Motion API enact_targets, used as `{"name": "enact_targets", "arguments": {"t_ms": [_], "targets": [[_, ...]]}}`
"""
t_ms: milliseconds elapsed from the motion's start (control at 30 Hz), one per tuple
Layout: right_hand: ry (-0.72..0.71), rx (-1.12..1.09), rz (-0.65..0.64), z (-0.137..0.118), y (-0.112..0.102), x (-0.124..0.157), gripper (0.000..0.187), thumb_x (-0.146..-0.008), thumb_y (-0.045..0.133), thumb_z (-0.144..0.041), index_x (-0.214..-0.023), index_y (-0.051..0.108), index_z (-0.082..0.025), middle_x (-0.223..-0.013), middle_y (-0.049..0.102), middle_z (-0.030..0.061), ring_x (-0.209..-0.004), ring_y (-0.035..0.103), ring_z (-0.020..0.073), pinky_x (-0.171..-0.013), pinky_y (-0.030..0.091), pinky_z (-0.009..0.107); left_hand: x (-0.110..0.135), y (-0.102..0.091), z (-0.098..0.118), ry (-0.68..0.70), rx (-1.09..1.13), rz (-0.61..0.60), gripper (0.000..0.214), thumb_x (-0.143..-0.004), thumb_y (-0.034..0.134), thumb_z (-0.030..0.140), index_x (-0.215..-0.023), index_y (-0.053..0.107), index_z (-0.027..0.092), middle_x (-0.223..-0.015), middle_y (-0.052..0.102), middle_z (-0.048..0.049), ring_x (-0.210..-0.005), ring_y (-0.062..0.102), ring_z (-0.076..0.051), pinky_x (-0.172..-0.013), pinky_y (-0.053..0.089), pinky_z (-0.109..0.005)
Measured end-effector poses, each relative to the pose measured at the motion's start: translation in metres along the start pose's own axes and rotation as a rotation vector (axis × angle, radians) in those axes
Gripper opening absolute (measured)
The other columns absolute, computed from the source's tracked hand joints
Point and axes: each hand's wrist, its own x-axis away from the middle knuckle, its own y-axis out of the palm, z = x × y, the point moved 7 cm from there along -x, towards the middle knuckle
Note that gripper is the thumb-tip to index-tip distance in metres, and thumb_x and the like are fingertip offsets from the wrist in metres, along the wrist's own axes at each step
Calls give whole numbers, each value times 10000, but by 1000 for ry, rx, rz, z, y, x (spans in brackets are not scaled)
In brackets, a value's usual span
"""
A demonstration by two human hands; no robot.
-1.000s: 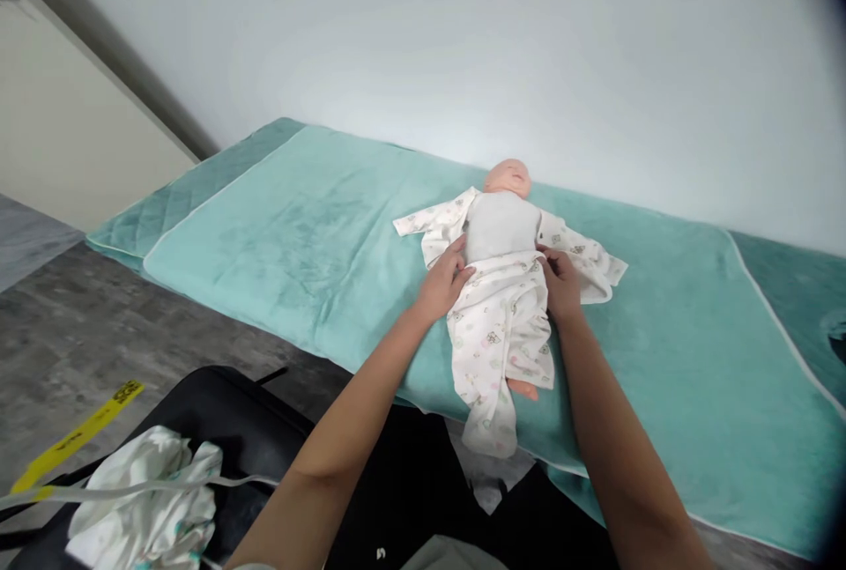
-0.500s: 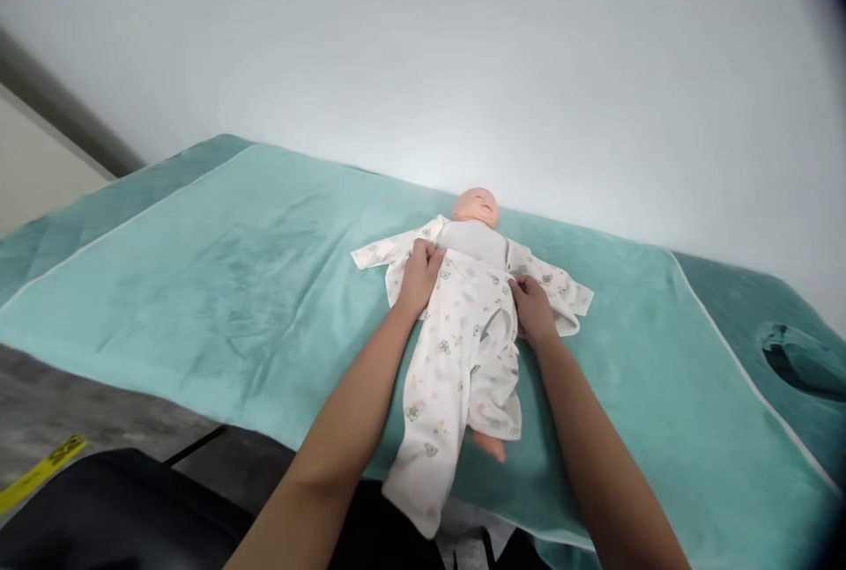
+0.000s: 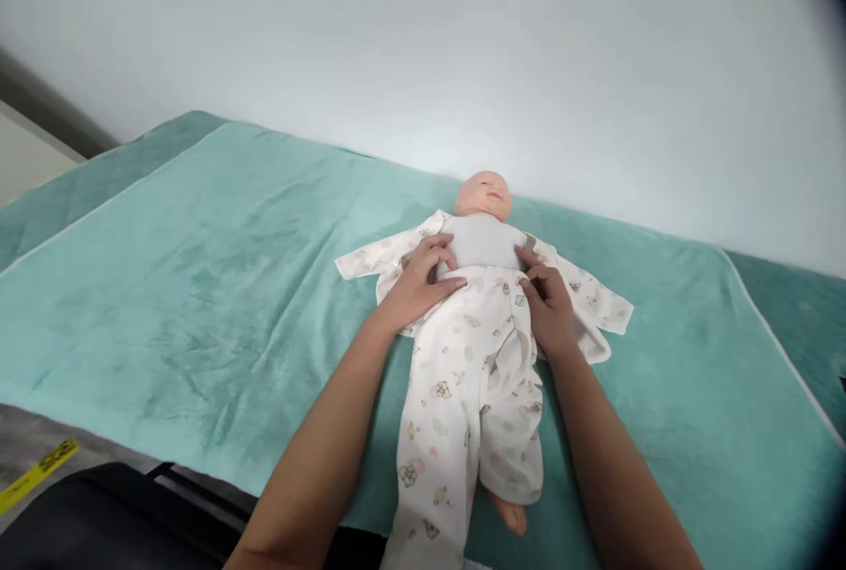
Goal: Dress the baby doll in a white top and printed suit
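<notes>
From the head camera we look down on a doll (image 3: pixel 482 240) lying on its back on a green towel (image 3: pixel 218 288), head towards the pale wall (image 3: pixel 423 41) and legs towards us. Its grey body is bare at the chest. Under it a white printed jacket (image 3: pixel 598 306) lies open, one sleeve spread out flat to each side on the towel.

A pair of white printed trousers (image 3: pixel 463 385) covers the doll from the waist down, and the waistband sits just below the grey chest. Our left hand (image 3: pixel 419 284) rests at the waist on the picture's left side. Its fingers curl over the edge of the body and its thumb lies along the waistband, so it is closed on the cloth. Our right hand (image 3: pixel 545 310) is at the other side of the waist, fingers bent and pinching the waistband there too. Both hands touch the trousers and the doll's sides, with the grey belly between them.

One trouser leg hangs long and flat towards the near edge. From the other a bare foot (image 3: pixel 512 513) sticks out.

At the lower left, off the towel, a strip of yellow tape (image 3: pixel 36 473) lies on the floor beside a black surface (image 3: pixel 79 521) — what that is we cannot tell.
</notes>
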Motion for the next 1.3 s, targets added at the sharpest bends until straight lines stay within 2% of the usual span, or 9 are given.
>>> {"name": "enact_targets", "arguments": {"t_ms": [100, 200, 300, 400, 533, 867, 1133, 1233, 1300], "targets": [[53, 78, -48, 3, -1, -3, 110, -951, 554, -381, -942, 534, -274, -1328, 670, 67, -1193, 620, 260, -996, 458, 454, -4, 2, -5, -2, -1, 74, 189, -926, 599, 337, -859, 460, 228, -1416, 553, -78, -1310, 514, -232, -1070, 392, -393], [73, 284, -41, -1, -5, -15, 157, -941, 550, -422, -986, 593, -278, -1127, 735, 63, -1004, 661, 274, -884, 474, 424, -14, -2, -15, -106, -111, 203, 189, -940, 553, 318, -848, 407, 240, -1065, 683, -40, -1011, 631, -209, -885, 449, -349], [77, 479, -31, -7, -4, -34, 183, -941, 516, -423, -952, 612, -268, -938, 715, 61, -878, 632, 281, -807, 446, 404, -26, -8, -18, -239, -262, 293, 171, -924, 557, 284, -851, 406, 250, -769, 591, 12, -757, 586, -202, -728, 408, -321], [124, 535, -23, -5, -1, -50, 140, -926, 511, -376, -908, 582, -257, -850, 678, 50, -810, 591, 261, -751, 418, 377, -33, -12, -15, -324, -317, 330, 148, -911, 563, 259, -859, 425, 252, -706, 545, 18, -691, 550, -206, -692, 375, -325], [109, 398, 49, 5, -2, -53, 140, -930, 505, -371, -897, 545, -241, -850, 645, 31, -812, 558, 220, -750, 424, 353, -27, -12, -11, -355, -331, 357, 113, -904, 571, 274, -853, 473, 250, -740, 597, 11, -733, 564, -205, -742, 394, -339], [58, 317, 23, 10, 0, -46, 174, -927, 559, -411, -884, 576, -243, -889, 633, 24, -826, 567, 205, -756, 453, 358, -21, -22, -7, -349, -186, 120, 165, -870, 610, 372, -817, 604, 216, -786, 622, 13, -724, 543, -161, -718, 424, -300], [262, 247, 10, 24, -17, -30, 349, -917, 555, -555, -850, 634, -221, -772, 661, 8, -735, 555, 188, -672, 425, 320, -5, -14, -27, -406, 79, -186, 362, -902, 550, 527, -720, 511, 216, -640, 542, 30, -589, 574, -152, -593, 446, -279], [346, 171, 54, 27, -29, -16, 350, -848, 635, -573, -857, 652, -223, -736, 656, 0, -689, 557, 182, -649, 445, 318, 4, -10, -26, -473, 184, -246, 272, -872, 570, 458, -752, 531, 217, -689, 567, 22, -636, 602, -157, -594, 485, -272], [385, 154, -7, 28, -30, -8, 349, -829, 656, -573, -828, 667, -224, -707, 643, -6, -659, 547, 180, -620, 439, 319, 8, -10, -23, -478, 246, -251, 143, -828, 585, 345, -787, 547, 214, -745, 574, 22, -686, 598, -146, -613, 497, -255]]}}
